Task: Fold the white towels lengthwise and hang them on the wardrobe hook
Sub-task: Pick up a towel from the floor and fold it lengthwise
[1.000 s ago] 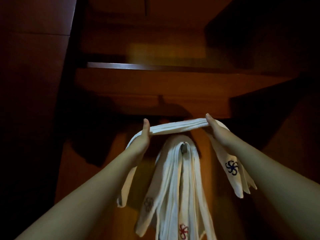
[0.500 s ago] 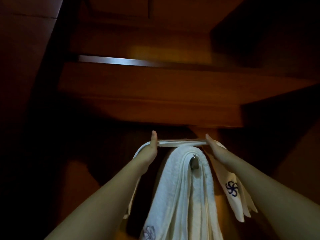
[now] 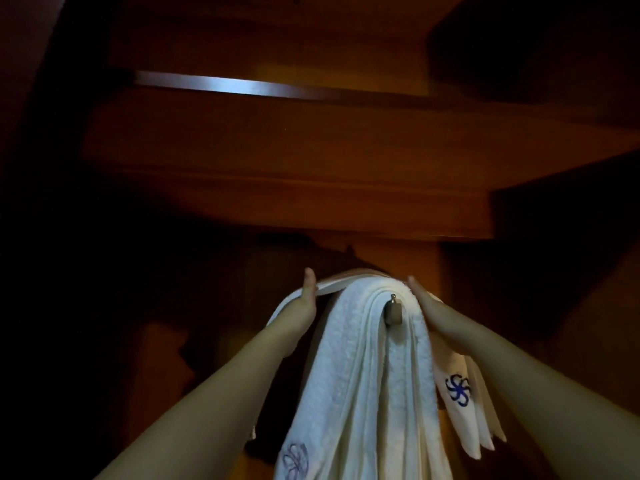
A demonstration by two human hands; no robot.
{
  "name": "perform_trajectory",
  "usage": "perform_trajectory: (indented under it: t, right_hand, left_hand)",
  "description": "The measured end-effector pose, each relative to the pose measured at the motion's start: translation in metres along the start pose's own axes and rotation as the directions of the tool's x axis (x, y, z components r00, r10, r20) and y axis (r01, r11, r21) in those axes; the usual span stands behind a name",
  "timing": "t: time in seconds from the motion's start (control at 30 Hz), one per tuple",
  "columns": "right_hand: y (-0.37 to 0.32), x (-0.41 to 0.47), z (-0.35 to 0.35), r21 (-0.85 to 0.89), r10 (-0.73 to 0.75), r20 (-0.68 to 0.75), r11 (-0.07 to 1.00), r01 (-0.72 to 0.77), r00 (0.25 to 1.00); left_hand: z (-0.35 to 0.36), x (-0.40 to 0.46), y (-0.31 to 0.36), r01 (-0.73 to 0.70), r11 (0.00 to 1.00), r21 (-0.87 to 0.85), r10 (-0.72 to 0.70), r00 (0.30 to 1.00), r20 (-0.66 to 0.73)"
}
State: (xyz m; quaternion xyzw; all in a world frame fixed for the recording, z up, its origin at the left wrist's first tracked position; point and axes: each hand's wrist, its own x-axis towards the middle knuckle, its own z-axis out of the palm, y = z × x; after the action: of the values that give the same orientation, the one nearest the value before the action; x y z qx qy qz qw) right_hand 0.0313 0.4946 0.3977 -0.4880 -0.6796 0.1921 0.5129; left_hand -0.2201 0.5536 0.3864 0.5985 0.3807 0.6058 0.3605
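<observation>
- Hanging towels (image 3: 360, 375): lower ends cut off by the bottom edge; the layers cannot be counted for certain.
- Folded towel (image 3: 460, 403) in hand: its middle is hidden behind the hanging towels, its left end behind the left forearm.
- Left hand (image 3: 301, 306) and right hand (image 3: 433, 313): fingers hidden behind cloth; the grip cannot be told.
- Hook (image 3: 393, 308): only the knob and stub show; the mounting is covered.
- Wardrobe (image 3: 277, 150): sides and upper corners lost in darkness.
- Grey emblem (image 3: 295, 460): partly cut off.

Both forearms were bare to the frame edge; no sleeves were visible. The left hand (image 3: 300, 306) and right hand (image 3: 437, 313) were bare, slender, with short nails.
</observation>
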Motion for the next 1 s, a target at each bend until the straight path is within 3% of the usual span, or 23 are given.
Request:
perform_trajectory:
  t: [0.17, 0.37, 0.57, 0.7, 0.8, 0.9, 1.0]
  right_hand:
    - [0.028, -0.007, 0.008, -0.041, 0.04, 0.037, 0.998, -0.039, 0.999]
    - [0.007, -0.013, 0.015, 0.116, 0.048, 0.036, 0.992, -0.052, 0.998]
    - [0.053, -0.036, 0.028, 0.087, 0.082, 0.022, 0.993, -0.084, 0.996]
    - [0.079, -0.065, 0.032, 0.116, 0.24, 0.031, 0.963, -0.242, 0.97]
    - [0.102, -0.086, 0.032, 0.136, 0.377, 0.07, 0.913, -0.384, 0.923]
    - [0.127, -0.115, 0.031, 0.047, 0.513, 0.112, 0.853, -0.52, 0.851]
    - [0.137, -0.144, 0.028, -0.045, 0.555, 0.125, 0.831, -0.554, 0.823]
  left_hand:
    - [0.005, -0.009, -0.033, 0.141, 0.983, -0.115, -0.125, 0.982, 0.14]
    - [0.004, -0.034, -0.02, 0.174, 0.956, -0.236, -0.142, 0.979, 0.147]
    - [-0.009, -0.071, -0.051, 0.198, 0.968, -0.153, -0.17, 0.969, 0.179]
    - [-0.02, -0.094, -0.081, 0.233, 0.958, -0.169, -0.219, 0.971, 0.096]
    - [-0.028, -0.119, -0.106, 0.387, 0.902, -0.193, -0.387, 0.921, 0.038]
    - [-0.031, -0.158, -0.119, 0.475, 0.864, -0.167, -0.478, 0.878, 0.026]
    - [-0.035, -0.193, -0.123, 0.526, 0.848, -0.07, -0.523, 0.851, 0.051]
